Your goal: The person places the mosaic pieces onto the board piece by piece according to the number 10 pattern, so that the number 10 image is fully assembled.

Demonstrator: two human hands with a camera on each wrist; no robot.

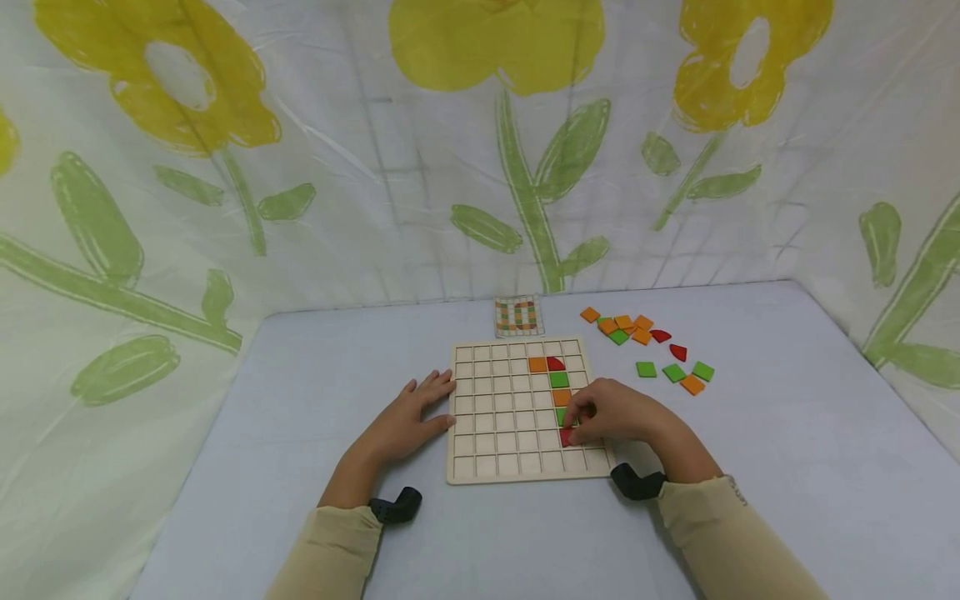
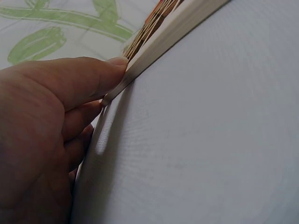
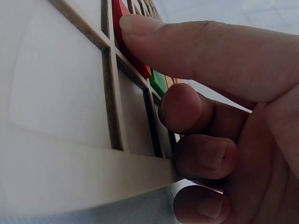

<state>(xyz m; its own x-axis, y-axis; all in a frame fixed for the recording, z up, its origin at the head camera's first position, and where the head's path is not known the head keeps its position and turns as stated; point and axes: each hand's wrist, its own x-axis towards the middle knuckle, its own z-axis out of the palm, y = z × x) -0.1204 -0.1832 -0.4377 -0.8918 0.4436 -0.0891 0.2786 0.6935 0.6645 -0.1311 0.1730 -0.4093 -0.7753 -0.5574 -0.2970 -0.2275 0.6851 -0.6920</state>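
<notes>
A pale wooden grid board (image 1: 502, 471) lies on the table with orange, green and red tiles in some cells. At its left edge rests my left hand (image 1: 412, 421), fingers extended; in the left wrist view the thumb (image 2: 100, 77) touches the board's side (image 2: 154, 51). Over the right part of the board is my right hand (image 1: 611, 412), fingers curled. Its thumb (image 3: 154, 42) presses on a red tile (image 3: 138, 58) at a cell, with the index fingertip close by. A green tile (image 3: 159, 83) lies just beyond, partly covered by the hand in the head view.
A small card with a coloured grid pattern (image 1: 518, 316) lies behind the board. Loose tiles are scattered to the back right, among them an orange tile (image 1: 590, 314), a green tile (image 1: 646, 369) and a red quarter-round tile (image 1: 678, 352). A flower-printed curtain (image 1: 337, 208) hangs behind the table.
</notes>
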